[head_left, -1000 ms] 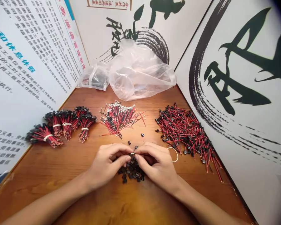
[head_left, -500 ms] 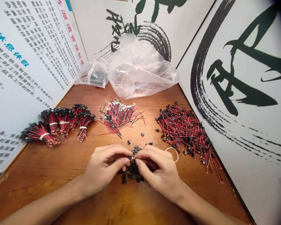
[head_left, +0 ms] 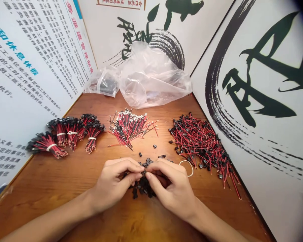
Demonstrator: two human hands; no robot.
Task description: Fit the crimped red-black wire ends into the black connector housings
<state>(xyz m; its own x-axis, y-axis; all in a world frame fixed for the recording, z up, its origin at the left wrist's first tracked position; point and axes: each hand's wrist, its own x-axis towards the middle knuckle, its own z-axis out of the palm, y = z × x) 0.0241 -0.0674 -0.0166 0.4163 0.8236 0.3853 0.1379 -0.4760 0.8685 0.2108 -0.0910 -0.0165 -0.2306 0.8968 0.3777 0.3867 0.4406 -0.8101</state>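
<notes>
Over a small pile of black connector housings (head_left: 144, 188), both hands meet fingertip to fingertip. My left hand (head_left: 118, 178) is closed in a pinch on a black connector housing, mostly covered by its thumb and forefinger. My right hand (head_left: 170, 185) pinches a thin wire whose end points at the housing; the fingers hide most of it. Just beyond the hands lie loose wires (head_left: 131, 126), red and black, with bare metal terminals. To the right spreads a heap of red and black wires with black connectors fitted (head_left: 199, 141).
Several banded wire bundles (head_left: 70, 132) lie at the left. Clear plastic bags (head_left: 154, 80) rest against the back panel. A pale rubber band (head_left: 187, 168) lies beside my right hand. Upright printed panels (head_left: 255, 141) enclose the wooden table (head_left: 151, 222).
The fingertips of both hands have drawn closer, and the metal terminal seen between them earlier is now hidden. The whole view has shifted slightly.
</notes>
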